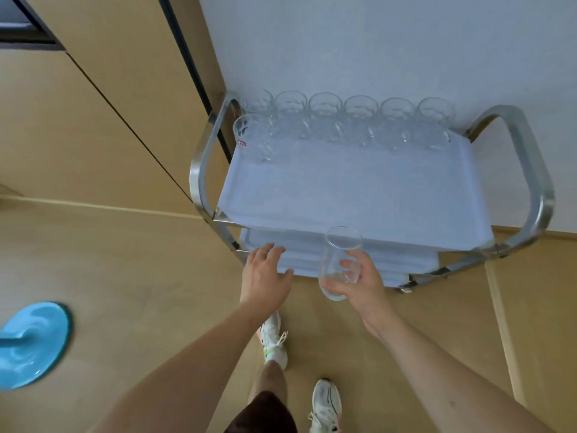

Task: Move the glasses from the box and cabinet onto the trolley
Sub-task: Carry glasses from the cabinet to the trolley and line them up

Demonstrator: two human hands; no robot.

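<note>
Looking down past my legs and the white sneakers on the wooden floor, I see both of my arms reaching forward. My right hand grips a clear glass around its lower half, thumb across the front and fingers curled behind. Its long axis tilts slightly, base toward me and open mouth pointing up and away, toward the trolley. This glass sits in the air just in front of the trolley's near edge, over the lower shelves. My left hand is spread, fingers relaxed and holding nothing, hovering by the near left corner of the frame.

Beyond, the trolley's top surface carries a white liner. At its far edge a row of six glasses stands upright, mouths up, side by side against the wall. One more tumbler stands just in front of the row's left end, with a small red sticker on its side. Off to the left on the floor lies a round blue base. Wood-toned cabinet panels rise left of the trolley.
</note>
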